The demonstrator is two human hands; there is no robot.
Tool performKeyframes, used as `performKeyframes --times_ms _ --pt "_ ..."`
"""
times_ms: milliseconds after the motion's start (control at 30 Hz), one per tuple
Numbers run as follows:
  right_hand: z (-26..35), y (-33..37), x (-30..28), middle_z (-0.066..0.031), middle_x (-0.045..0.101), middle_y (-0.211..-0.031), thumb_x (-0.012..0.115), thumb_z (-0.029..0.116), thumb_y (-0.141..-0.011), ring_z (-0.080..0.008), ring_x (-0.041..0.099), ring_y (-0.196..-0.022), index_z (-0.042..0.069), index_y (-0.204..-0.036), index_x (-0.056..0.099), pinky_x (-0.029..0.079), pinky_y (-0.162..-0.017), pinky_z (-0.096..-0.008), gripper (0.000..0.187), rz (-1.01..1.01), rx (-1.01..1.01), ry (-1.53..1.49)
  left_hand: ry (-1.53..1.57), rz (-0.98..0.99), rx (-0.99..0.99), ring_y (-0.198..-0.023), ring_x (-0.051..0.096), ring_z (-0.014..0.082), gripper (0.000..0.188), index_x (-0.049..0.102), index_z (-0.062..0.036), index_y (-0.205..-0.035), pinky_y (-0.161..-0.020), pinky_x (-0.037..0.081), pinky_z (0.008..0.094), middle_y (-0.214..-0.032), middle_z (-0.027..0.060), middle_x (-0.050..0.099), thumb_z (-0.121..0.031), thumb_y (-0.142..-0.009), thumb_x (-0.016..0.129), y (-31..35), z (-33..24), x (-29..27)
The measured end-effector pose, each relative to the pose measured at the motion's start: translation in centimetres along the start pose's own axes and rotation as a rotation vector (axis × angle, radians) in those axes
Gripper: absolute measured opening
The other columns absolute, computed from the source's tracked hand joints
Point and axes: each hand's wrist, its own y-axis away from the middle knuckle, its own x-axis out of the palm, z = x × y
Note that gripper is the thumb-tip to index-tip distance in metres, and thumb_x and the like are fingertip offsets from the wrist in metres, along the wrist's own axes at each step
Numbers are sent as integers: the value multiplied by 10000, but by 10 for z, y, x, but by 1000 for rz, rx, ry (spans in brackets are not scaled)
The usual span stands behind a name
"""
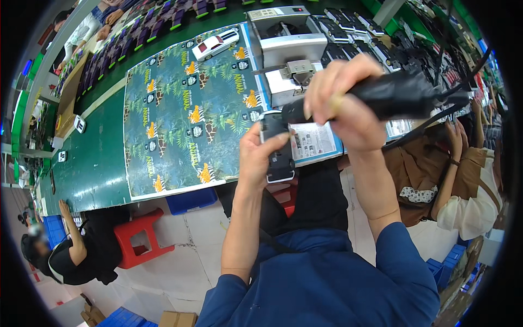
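My left hand (pixel 254 158) grips a toy car (pixel 279 164) turned so its black underside faces up, with a white edge of the body showing round it. The thumb presses across the chassis. My right hand (pixel 348 98), slightly blurred, is wrapped round a black electric screwdriver (pixel 400 92) with a cable at its far right end. The tool lies nearly level, its front end at the upper part of the car; whether the bit touches a screw is hidden. Farther off on the patterned mat (pixel 180 109) rests a white toy car (pixel 216 43) with dark stripes.
Behind my hands stands a grey metal screw feeder (pixel 289 43). Black chassis parts (pixel 354 49) lie in rows at the back right. Purple and green pieces (pixel 147 38) line the far edge. People sit at both sides, one near a red stool (pixel 143 240).
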Motion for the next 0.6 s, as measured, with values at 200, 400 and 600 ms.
performKeyframes --times_ms 200,400,600 --pt "4 -32 -42 -49 545 -704 604 88 -932 -162 569 -600 31 -972 599 486 -641 -333 70 -298 -86 168 471 -25 -51 -1111 645 322 369 511 25 -1258 -915 583 527 -1194 233 630 -30 -895 551 -2 1 -24" --pt "-16 -36 -30 -54 592 -598 689 76 -885 -137 588 -502 15 -891 633 496 -534 -278 83 -294 -99 408 282 45 4 -1130 633 413 554 414 55 -1345 -847 619 524 -1301 268 559 74 -801 521 -1 2 -18" --pt "-6 -57 1 21 592 -578 758 31 -811 -54 521 -451 21 -647 600 389 -436 -218 228 -315 41 492 320 35 -11 -1075 658 388 567 420 70 -1334 -813 632 507 -1263 257 580 72 -780 539 -2 3 -25"
